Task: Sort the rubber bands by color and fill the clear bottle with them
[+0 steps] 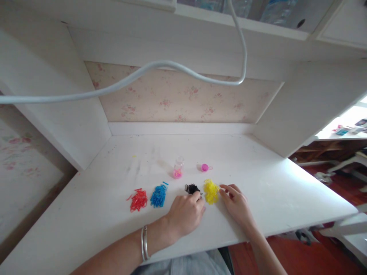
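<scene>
My left hand is curled at the near edge of a pile of small black rubber bands, its fingers bent together. What the fingertips pinch, if anything, is hidden. To the right, a pile of yellow rubber bands lies on the white desk. My right hand rests beside it, thumb and fingers apart, fingertips at the pile's right edge and nothing seen in them. Left of my left hand lie blue rubber bands, and farther left red rubber bands.
Behind the piles stands a small clear bottle, pink at its bottom. Right of it lies a pink cap with a loop. A white cable hangs across the view above the desk. White panels enclose the desk's back and sides.
</scene>
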`<state>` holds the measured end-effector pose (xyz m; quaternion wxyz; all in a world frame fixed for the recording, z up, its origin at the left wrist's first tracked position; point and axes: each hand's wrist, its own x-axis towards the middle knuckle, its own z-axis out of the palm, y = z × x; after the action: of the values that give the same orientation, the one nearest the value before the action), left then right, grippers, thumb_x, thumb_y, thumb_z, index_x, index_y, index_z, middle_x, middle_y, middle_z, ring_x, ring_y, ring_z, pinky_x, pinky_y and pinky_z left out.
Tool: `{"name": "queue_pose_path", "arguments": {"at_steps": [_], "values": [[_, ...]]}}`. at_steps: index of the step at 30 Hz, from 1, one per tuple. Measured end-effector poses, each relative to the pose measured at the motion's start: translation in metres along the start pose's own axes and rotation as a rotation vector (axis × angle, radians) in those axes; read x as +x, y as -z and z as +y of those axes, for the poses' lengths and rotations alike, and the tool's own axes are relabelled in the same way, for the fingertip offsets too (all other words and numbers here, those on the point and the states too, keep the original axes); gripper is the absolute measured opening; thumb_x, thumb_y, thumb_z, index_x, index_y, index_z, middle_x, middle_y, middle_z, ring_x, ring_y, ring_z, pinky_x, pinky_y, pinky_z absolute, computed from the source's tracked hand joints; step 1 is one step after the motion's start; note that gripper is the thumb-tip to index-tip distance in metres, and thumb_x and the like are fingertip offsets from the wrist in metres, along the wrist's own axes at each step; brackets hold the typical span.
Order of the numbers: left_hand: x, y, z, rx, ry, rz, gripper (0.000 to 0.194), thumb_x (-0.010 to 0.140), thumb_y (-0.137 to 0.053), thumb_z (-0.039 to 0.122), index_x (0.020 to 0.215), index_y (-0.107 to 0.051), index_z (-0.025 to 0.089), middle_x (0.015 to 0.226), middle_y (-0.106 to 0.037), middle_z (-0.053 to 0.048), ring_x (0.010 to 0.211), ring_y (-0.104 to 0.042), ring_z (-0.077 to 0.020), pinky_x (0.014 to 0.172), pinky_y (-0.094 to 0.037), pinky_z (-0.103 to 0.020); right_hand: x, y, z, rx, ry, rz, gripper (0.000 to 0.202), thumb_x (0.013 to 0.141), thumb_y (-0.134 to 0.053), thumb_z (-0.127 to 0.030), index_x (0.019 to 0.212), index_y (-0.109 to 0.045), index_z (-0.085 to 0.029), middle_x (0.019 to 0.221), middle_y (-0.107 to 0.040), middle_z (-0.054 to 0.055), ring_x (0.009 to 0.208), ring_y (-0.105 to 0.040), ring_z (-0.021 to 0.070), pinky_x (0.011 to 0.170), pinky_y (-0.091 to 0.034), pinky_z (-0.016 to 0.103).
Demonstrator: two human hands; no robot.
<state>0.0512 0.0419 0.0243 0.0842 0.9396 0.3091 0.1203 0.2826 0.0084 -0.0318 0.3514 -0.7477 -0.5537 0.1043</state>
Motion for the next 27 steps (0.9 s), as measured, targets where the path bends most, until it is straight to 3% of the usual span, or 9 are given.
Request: {"name": "queue_pose_path", "arguments": {"at_steps": [4, 8, 17, 27], "values": [[0.019, -0.011, 0.017, 0.027, -0.013, -0.021, 0.019, 0.092, -0.041, 0.029, 0.092, -0.058, 0.02, 0.096, -0.06, -0.004, 0.078, -0.062, -0.0186, 0.061, -0.049, -0.029, 0.0, -0.003, -0.002, -0.036, 0.003, -0.013, 0.035, 0.085, -0.044, -0.041, 0.1, -0.068, -0.022, 0.098, -0.061, 0.005, 0.058, -0.054, 0.0113, 0.064, -0.044, 0.028], [0.03, -0.017, 0.019, 0.055, -0.029, -0.069, 0.022, 0.092, -0.037, 0.018, 0.091, -0.058, 0.017, 0.095, -0.06, -0.007, 0.079, -0.062, -0.0184, 0.064, -0.05, -0.029, -0.001, -0.002, -0.001, -0.08, 0.015, -0.021, 0.035, 0.086, -0.042, -0.041, 0.099, -0.069, -0.022, 0.1, -0.061, 0.005, 0.063, -0.057, 0.0126, 0.067, -0.045, 0.028], [0.03, -0.011, 0.014, 0.156, -0.032, -0.099, 0.026, 0.089, -0.035, 0.01, 0.099, -0.057, 0.017, 0.1, -0.057, -0.009, 0.076, -0.063, -0.0185, 0.059, -0.052, -0.029, -0.002, -0.002, 0.003, -0.049, 0.046, -0.003, 0.037, 0.09, -0.039, -0.044, 0.089, -0.069, -0.022, 0.096, -0.061, 0.007, 0.062, -0.056, 0.0139, 0.064, -0.044, 0.029], [0.035, -0.012, 0.015, 0.185, -0.041, -0.131, 0.024, 0.089, -0.036, 0.009, 0.1, -0.056, 0.016, 0.103, -0.057, -0.01, 0.077, -0.063, -0.0184, 0.061, -0.053, -0.029, -0.002, 0.001, 0.0, -0.025, 0.032, 0.06, 0.043, 0.091, -0.036, -0.048, 0.092, -0.068, -0.02, 0.097, -0.061, 0.008, 0.063, -0.055, 0.0147, 0.067, -0.044, 0.031]]}}
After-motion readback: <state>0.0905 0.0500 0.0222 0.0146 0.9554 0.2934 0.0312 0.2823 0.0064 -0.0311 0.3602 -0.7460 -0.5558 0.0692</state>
